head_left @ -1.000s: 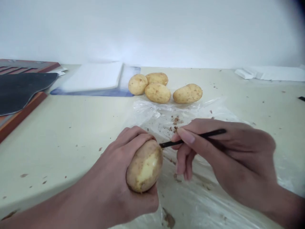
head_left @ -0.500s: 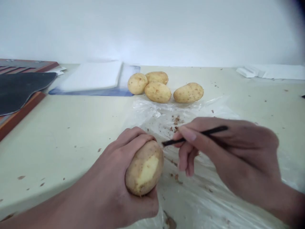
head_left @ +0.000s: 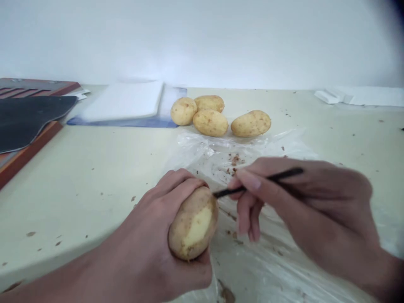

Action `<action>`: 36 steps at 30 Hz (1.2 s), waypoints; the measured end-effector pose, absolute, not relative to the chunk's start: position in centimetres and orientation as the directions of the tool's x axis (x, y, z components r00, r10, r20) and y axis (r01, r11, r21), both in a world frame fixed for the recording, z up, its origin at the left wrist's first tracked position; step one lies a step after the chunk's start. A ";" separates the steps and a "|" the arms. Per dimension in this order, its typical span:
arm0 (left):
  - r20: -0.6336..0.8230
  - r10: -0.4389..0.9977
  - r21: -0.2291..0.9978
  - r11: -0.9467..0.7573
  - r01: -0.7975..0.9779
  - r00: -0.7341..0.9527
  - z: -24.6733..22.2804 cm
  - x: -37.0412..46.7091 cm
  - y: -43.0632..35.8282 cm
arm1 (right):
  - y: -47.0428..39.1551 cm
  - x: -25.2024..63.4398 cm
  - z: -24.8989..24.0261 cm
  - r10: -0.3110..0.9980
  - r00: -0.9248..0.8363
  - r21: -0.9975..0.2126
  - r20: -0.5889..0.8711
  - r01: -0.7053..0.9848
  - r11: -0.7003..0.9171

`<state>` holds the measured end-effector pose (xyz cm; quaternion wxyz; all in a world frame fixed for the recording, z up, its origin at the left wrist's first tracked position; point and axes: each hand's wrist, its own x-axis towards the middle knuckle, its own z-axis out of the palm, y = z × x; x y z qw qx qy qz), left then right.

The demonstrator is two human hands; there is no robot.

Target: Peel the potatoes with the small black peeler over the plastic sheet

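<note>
Wrapped around a potato (head_left: 192, 223), my left hand (head_left: 154, 235) holds it up over the front of the table. A pale yellow strip of bare flesh shows on the potato; brown skin covers the rest of what I can see. My right hand (head_left: 290, 206) pinches a thin black stick-like tool (head_left: 232, 191) between thumb and fingers. Its tip is at the potato's upper right side, touching or nearly so. What kind of tool it is cannot be made out.
A clear plastic sheet (head_left: 268, 269) with brown skin scraps lies under my hands. Behind it sit several potatoes (head_left: 210, 122). At the back left are a white pad (head_left: 126, 101) on a blue folder and a black mat (head_left: 28, 120); folded white paper (head_left: 362, 96) lies at the back right.
The black tool's tip has moved slightly left and down, closer to the potato's upper right side. My left hand keeps its grip on the potato.
</note>
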<state>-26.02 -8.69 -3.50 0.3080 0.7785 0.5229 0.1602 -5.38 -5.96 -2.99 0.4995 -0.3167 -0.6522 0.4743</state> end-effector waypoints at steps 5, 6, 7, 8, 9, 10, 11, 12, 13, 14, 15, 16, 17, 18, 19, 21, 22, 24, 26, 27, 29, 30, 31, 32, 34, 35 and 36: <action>-0.076 0.903 0.668 -0.268 0.694 0.422 -3.3 -25.9 -8.4 | -6.3 -5.0 -3.3 0.916 -0.248 -0.949 0.315 -0.095 0.300; -0.082 0.905 0.667 -0.261 0.698 0.417 -3.3 -25.9 -8.4 | -6.5 -4.8 -3.3 0.921 -0.235 -0.950 0.310 -0.115 0.291; -0.091 0.909 0.662 -0.250 0.707 0.407 -3.3 -25.9 -8.5 | -6.9 -4.6 -3.1 0.925 -0.235 -0.952 0.299 -0.133 0.274; -0.095 0.912 0.657 -0.245 0.713 0.400 -3.3 -25.9 -8.6 | -7.3 -4.4 -3.0 0.926 -0.250 -0.956 0.284 -0.147 0.254; -0.090 0.912 0.653 -0.249 0.716 0.400 -3.4 -25.9 -8.6 | -7.7 -4.3 -2.8 0.919 -0.285 -0.960 0.272 -0.150 0.238; -0.083 0.909 0.648 -0.262 0.715 0.408 -3.4 -25.9 -8.7 | -8.0 -4.2 -2.6 0.904 -0.342 -0.966 0.256 -0.135 0.222; -0.070 0.907 0.646 -0.277 0.712 0.416 -3.5 -25.9 -8.8 | -8.3 -4.2 -2.5 0.882 -0.406 -0.971 0.240 -0.106 0.215; -0.055 0.905 0.646 -0.290 0.706 0.423 -3.5 -25.9 -8.8 | -8.5 -4.2 -2.4 0.864 -0.447 -0.972 0.231 -0.076 0.221; -0.047 0.903 0.646 -0.298 0.703 0.426 -3.6 -26.0 -8.8 | -8.6 -4.2 -2.4 0.863 -0.445 -0.970 0.239 -0.062 0.236; -0.037 0.906 0.643 -0.301 0.704 0.422 -3.7 -26.0 -8.9 | -8.6 -4.2 -2.3 0.872 -0.411 -0.963 0.265 -0.067 0.261; -0.030 0.908 0.640 -0.304 0.706 0.418 -3.7 -26.0 -8.9 | -8.5 -4.2 -2.3 0.891 -0.360 -0.960 0.278 -0.078 0.268; -0.021 0.908 0.638 -0.310 0.705 0.419 -3.8 -26.0 -8.9 | -8.5 -4.3 -2.3 0.906 -0.318 -0.960 0.278 -0.088 0.264; -0.011 0.905 0.639 -0.320 0.699 0.425 -3.8 -26.0 -8.9 | -8.5 -4.4 -2.3 0.910 -0.324 -0.965 0.260 -0.087 0.245; -0.013 0.901 0.642 -0.325 0.695 0.434 -3.8 -26.0 -8.8 | -8.5 -4.4 -2.2 0.905 -0.360 -0.974 0.228 -0.070 0.217; -0.024 0.897 0.647 -0.322 0.691 0.441 -3.7 -26.0 -8.8 | -8.5 -4.5 -2.2 0.874 -0.448 -0.980 0.190 -0.029 0.198; -0.055 0.901 0.657 -0.293 0.694 0.431 -3.5 -26.0 -8.8 | -8.5 -4.6 -2.4 0.869 -0.422 -0.963 0.259 -0.039 0.268; -0.069 0.905 0.656 -0.275 0.703 0.419 -3.4 -25.9 -8.8 | -8.4 -4.5 -2.4 0.877 -0.389 -0.957 0.284 -0.068 0.280; -0.087 0.909 0.646 -0.260 0.717 0.408 -3.2 -25.9 -8.7 | -8.3 -4.4 -2.5 0.912 -0.265 -0.950 0.311 -0.115 0.291; -0.064 0.900 0.643 -0.294 0.707 0.432 -3.2 -25.9 -8.7 | -8.2 -4.3 -2.4 0.896 -0.370 -0.969 0.245 -0.072 0.235; -0.043 0.894 0.644 -0.316 0.697 0.445 -3.3 -25.9 -8.7 | -8.2 -4.2 -2.4 0.859 -0.462 -0.973 0.221 -0.047 0.226; -0.017 0.894 0.643 -0.333 0.689 0.448 -3.4 -25.9 -8.8 | -8.1 -4.2 -2.5 0.835 -0.503 -0.970 0.225 -0.036 0.240; -0.014 0.898 0.641 -0.329 0.694 0.439 -3.5 -25.9 -8.8 | -8.0 -4.3 -2.6 0.860 -0.424 -0.958 0.284 -0.095 0.269; -0.022 0.904 0.638 -0.315 0.703 0.426 -3.5 -25.9 -8.9 | -8.0 -4.4 -2.7 0.886 -0.352 -0.953 0.302 -0.125 0.275; -0.034 0.908 0.637 -0.302 0.709 0.417 -3.5 -25.9 -8.9 | -8.0 -4.5 -2.8 0.903 -0.301 -0.950 0.308 -0.146 0.275; -0.037 0.905 0.641 -0.303 0.705 0.423 -3.5 -25.9 -8.9 | -8.1 -4.7 -2.8 0.904 -0.321 -0.960 0.281 -0.103 0.262; -0.035 0.901 0.644 -0.310 0.699 0.432 -3.5 -25.9 -8.9 | -8.2 -4.8 -2.8 0.888 -0.372 -0.962 0.271 -0.065 0.266; -0.034 0.898 0.645 -0.316 0.696 0.439 -3.5 -25.9 -8.9 | -8.2 -4.8 -2.7 0.873 -0.410 -0.961 0.264 -0.034 0.275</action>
